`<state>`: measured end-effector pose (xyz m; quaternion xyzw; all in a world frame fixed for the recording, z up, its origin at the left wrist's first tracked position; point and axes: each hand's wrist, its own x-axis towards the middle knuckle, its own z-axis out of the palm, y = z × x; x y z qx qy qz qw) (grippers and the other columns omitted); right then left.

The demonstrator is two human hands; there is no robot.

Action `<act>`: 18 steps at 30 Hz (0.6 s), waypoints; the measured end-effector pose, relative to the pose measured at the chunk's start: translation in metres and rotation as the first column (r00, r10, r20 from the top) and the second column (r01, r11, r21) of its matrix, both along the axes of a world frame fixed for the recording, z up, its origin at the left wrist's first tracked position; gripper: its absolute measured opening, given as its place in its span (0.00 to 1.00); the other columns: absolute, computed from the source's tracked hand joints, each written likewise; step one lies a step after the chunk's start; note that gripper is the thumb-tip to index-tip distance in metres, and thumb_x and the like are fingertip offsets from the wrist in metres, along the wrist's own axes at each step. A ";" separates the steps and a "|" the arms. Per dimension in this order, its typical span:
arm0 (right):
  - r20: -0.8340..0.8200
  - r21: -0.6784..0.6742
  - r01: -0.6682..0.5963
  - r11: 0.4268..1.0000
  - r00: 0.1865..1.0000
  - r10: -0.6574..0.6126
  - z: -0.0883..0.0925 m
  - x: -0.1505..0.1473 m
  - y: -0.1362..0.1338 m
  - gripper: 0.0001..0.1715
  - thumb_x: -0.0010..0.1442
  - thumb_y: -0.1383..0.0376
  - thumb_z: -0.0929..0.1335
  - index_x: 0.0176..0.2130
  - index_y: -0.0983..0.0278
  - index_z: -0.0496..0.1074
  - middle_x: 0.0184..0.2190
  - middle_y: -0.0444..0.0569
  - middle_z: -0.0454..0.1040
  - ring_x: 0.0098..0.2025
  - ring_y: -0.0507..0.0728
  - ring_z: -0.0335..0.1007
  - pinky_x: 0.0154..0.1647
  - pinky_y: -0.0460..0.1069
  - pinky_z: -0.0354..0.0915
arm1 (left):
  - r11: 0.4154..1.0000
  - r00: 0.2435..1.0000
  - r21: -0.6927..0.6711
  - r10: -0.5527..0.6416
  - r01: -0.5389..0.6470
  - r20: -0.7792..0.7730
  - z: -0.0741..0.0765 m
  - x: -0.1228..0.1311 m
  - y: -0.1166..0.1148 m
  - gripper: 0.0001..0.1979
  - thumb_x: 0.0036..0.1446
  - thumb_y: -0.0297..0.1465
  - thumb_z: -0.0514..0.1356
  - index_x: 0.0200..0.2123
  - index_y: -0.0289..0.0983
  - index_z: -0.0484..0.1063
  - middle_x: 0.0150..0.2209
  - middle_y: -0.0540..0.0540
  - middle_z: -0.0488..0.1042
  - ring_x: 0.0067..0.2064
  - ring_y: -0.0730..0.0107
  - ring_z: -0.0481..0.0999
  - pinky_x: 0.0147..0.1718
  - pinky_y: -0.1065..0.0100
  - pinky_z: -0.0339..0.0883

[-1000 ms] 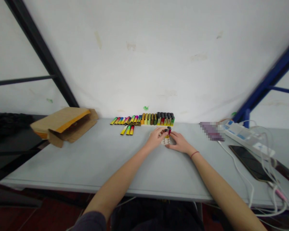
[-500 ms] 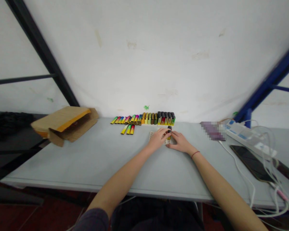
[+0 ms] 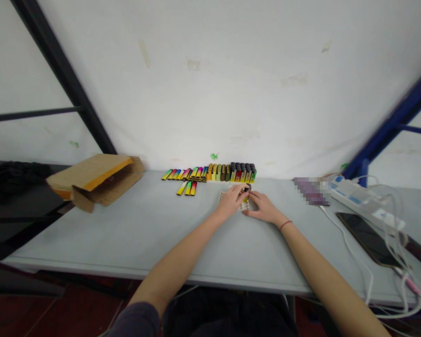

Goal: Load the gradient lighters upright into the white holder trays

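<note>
A small white tray (image 3: 221, 195) with a grid of compartments lies on the table, partly covered by my hands. Over its right end, my left hand (image 3: 228, 202) pinches a lighter (image 3: 246, 189) with a dark top and yellow body, which looks upright. My right hand (image 3: 264, 207) is curled around the tray's right end, thumb at the near corner and fingertips close to the lighter. Behind the tray stands a block of black-topped lighters (image 3: 243, 172), beside a group of yellow and dark lighters (image 3: 218, 172). Multicoloured lighters (image 3: 184, 174) lie flat to their left, with three more lighters (image 3: 187, 188) in front.
An open cardboard box (image 3: 94, 180) sits at the table's left. To the right are a purple phone-like object (image 3: 307, 191), a black phone (image 3: 366, 238), a white power strip (image 3: 366, 201) and tangled white cables (image 3: 358, 262). A wall (image 3: 210, 93) closes off the back.
The hands stay at the tray's right end. The lighter's dark top looks slightly shifted between the fingers; the whole view has moved very slightly.
</note>
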<state>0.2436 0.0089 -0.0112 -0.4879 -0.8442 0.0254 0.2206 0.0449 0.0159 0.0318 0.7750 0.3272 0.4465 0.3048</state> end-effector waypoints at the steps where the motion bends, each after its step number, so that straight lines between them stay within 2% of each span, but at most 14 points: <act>1: 0.002 0.000 -0.003 1.000 1.000 0.003 0.000 0.000 0.000 0.41 0.57 0.47 0.70 0.62 0.66 0.65 0.61 0.64 0.67 0.62 0.70 0.63 0.61 0.65 0.60 | 1.000 1.000 -0.001 -0.004 0.004 -0.003 0.000 0.000 0.000 0.12 0.63 0.33 0.57 0.48 0.41 0.73 0.46 0.44 0.75 0.49 0.61 0.73 0.56 0.59 0.64; 7: -0.003 0.018 -0.002 1.000 1.000 0.002 -0.002 0.000 0.001 0.41 0.56 0.47 0.71 0.61 0.64 0.65 0.61 0.62 0.67 0.62 0.70 0.63 0.61 0.65 0.60 | 1.000 1.000 0.009 0.007 -0.006 -0.030 0.001 0.001 -0.001 0.11 0.63 0.32 0.57 0.47 0.42 0.73 0.45 0.44 0.75 0.50 0.60 0.72 0.57 0.58 0.62; 11: -0.001 0.017 0.001 1.000 1.000 -0.001 -0.003 0.000 0.001 0.39 0.56 0.47 0.70 0.60 0.63 0.66 0.60 0.62 0.67 0.61 0.70 0.64 0.61 0.65 0.61 | 1.000 0.997 0.026 0.018 -0.016 -0.077 -0.001 0.002 -0.002 0.12 0.63 0.34 0.57 0.48 0.42 0.74 0.44 0.44 0.75 0.46 0.61 0.74 0.54 0.60 0.64; 14: 0.009 0.008 -0.005 1.000 1.000 0.005 -0.001 0.000 0.001 0.39 0.57 0.47 0.70 0.60 0.64 0.66 0.61 0.63 0.67 0.61 0.70 0.64 0.61 0.65 0.61 | 0.996 0.991 0.088 0.010 0.001 -0.131 0.003 0.000 -0.003 0.13 0.63 0.36 0.56 0.49 0.43 0.75 0.46 0.43 0.76 0.47 0.60 0.74 0.54 0.61 0.64; 16: 0.015 0.005 -0.004 1.000 1.000 0.004 0.000 0.000 0.001 0.40 0.57 0.46 0.70 0.61 0.65 0.66 0.61 0.63 0.66 0.61 0.70 0.63 0.61 0.65 0.60 | 0.988 0.980 0.130 0.104 -0.083 -0.168 0.009 -0.008 -0.002 0.15 0.63 0.38 0.57 0.50 0.43 0.75 0.46 0.41 0.76 0.49 0.57 0.73 0.55 0.59 0.62; 18: 0.024 -0.001 0.007 1.000 1.000 -0.007 0.001 0.000 0.000 0.40 0.57 0.46 0.70 0.61 0.66 0.66 0.61 0.64 0.66 0.61 0.70 0.63 0.62 0.65 0.60 | 0.936 0.909 0.146 0.347 -0.320 -0.233 0.016 -0.025 0.004 0.17 0.63 0.38 0.56 0.52 0.41 0.74 0.46 0.38 0.75 0.51 0.52 0.71 0.55 0.55 0.61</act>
